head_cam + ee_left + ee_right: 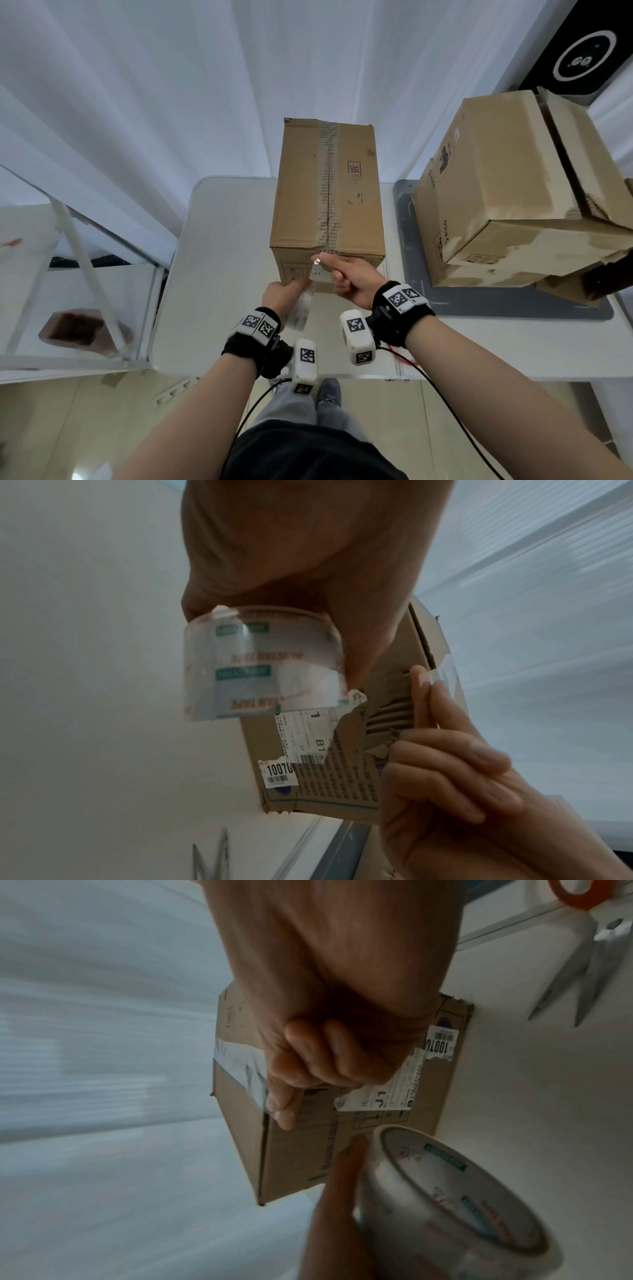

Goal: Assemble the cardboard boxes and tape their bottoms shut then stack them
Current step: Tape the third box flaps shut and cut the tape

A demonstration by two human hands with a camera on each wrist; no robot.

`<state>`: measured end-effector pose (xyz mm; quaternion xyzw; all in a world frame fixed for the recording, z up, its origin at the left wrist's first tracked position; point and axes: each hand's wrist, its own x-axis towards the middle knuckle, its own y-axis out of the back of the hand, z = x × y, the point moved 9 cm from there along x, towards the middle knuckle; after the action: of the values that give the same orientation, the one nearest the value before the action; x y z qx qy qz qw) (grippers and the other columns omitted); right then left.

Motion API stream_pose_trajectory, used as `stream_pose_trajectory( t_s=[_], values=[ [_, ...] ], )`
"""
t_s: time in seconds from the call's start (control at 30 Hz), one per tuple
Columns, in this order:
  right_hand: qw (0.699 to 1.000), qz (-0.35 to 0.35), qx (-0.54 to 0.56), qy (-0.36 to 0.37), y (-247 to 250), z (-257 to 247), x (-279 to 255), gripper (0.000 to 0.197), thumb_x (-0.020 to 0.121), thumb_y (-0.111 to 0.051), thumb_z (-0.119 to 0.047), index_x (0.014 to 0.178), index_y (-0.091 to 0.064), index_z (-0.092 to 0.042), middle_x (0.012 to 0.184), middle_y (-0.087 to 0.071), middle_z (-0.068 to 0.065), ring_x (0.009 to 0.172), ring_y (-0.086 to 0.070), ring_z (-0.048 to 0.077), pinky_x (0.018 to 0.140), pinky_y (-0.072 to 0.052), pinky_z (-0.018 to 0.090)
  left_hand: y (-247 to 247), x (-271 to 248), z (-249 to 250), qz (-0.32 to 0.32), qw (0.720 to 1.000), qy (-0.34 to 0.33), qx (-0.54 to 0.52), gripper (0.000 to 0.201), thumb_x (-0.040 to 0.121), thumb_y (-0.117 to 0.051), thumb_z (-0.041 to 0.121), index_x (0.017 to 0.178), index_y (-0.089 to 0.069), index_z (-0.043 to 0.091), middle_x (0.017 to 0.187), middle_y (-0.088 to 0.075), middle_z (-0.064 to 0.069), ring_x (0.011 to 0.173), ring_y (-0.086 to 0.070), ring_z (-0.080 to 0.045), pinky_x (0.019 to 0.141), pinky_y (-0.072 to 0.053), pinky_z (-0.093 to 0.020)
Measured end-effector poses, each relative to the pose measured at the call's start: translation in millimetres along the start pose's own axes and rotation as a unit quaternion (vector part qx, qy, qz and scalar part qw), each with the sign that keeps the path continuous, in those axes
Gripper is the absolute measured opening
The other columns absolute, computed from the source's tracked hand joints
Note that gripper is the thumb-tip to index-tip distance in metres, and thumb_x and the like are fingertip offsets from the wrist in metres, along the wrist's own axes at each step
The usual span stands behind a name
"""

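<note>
A brown cardboard box (329, 185) stands on the white table (219, 274), its old taped seam facing up. My left hand (284, 294) grips a roll of clear tape (301, 311) just in front of the box's near face. In the left wrist view the roll (260, 666) hangs under my left palm (291, 547). My right hand (346, 277) has its index finger (419, 685) straight, pressing the tape end (445, 674) against the near face by the top edge; its other fingers are curled in. Torn labels cover the near face (387, 1102).
Two larger worn boxes (507, 192) sit stacked on a grey mat (479, 305) at the right. Scissors (582, 969) with an orange handle lie on the table beside the box. A black device (579, 51) stands behind; a white frame (78, 240) is on the left.
</note>
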<state>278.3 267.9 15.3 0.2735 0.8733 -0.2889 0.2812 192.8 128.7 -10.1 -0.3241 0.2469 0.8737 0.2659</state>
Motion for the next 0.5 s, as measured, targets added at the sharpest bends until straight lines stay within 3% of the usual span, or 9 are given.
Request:
stream_pose_trajectory(
  t_s=[0.2,0.33,0.5],
  values=[
    [0.997,0.046,-0.042,0.055,6,2,5,0.029,0.095,-0.067,-0.027,0.114,-0.072,-0.006,0.049,-0.043,-0.006,0.037,-0.028,0.003,0.039,-0.025,0.014,-1,0,-7,0.004,1.0,0.004,0.013,0.03,0.088,-0.068,0.034,0.099,-0.066,0.007,0.081,-0.066,-0.004,0.067,-0.06,-0.016,0.052,-0.038,-0.023],
    [0.994,0.053,-0.072,0.057,4,-8,10,0.016,0.097,-0.064,-0.026,0.098,-0.076,-0.016,0.052,-0.046,-0.006,0.04,-0.031,0.004,0.039,-0.026,0.014,-3,-1,-12,-0.003,1.0,0.007,0.017,0.027,0.089,-0.067,0.033,0.096,-0.065,0.007,0.075,-0.064,-0.003,0.062,-0.059,-0.016,0.049,-0.038,-0.021],
    [0.992,0.069,-0.089,0.056,4,-14,12,0.019,0.098,-0.063,-0.024,0.101,-0.075,-0.01,0.053,-0.047,-0.004,0.04,-0.033,0.004,0.037,-0.028,0.015,-5,-3,-14,-0.009,1.0,0.007,0.014,0.021,0.089,-0.067,0.032,0.089,-0.063,0.012,0.074,-0.064,-0.002,0.06,-0.059,-0.014,0.043,-0.037,-0.017]
  ],
)
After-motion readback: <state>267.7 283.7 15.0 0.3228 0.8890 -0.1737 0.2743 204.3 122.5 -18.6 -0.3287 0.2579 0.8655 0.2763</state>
